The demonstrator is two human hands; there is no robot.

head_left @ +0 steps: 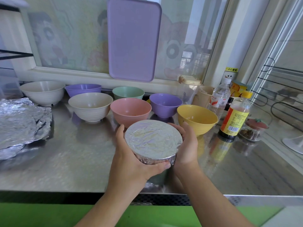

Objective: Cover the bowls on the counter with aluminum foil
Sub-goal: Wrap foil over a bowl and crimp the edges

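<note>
A foil-covered bowl (pixel 153 140) is held just above the steel counter (pixel 73 161), near its front edge. My left hand (pixel 131 158) grips its left side, thumb curled under the near rim. My right hand (pixel 185 145) cups its right side. Behind it stand several uncovered bowls: a pink bowl (pixel 130 109), a yellow bowl (pixel 196 118), two cream bowls (pixel 90 106) (pixel 43 92), two purple bowls (pixel 165 104) (pixel 82 89) and a green bowl (pixel 128 92). Crumpled sheets of aluminum foil (pixel 21 122) lie at the left.
A lilac tray (pixel 132 38) leans on the window behind the bowls. At the right stand a water bottle (pixel 219 97), a yellow-capped sauce bottle (pixel 234 115), a small jar (pixel 253 130) and a paper cup (pixel 204 95). Wire racks (pixel 282 99) line the right side.
</note>
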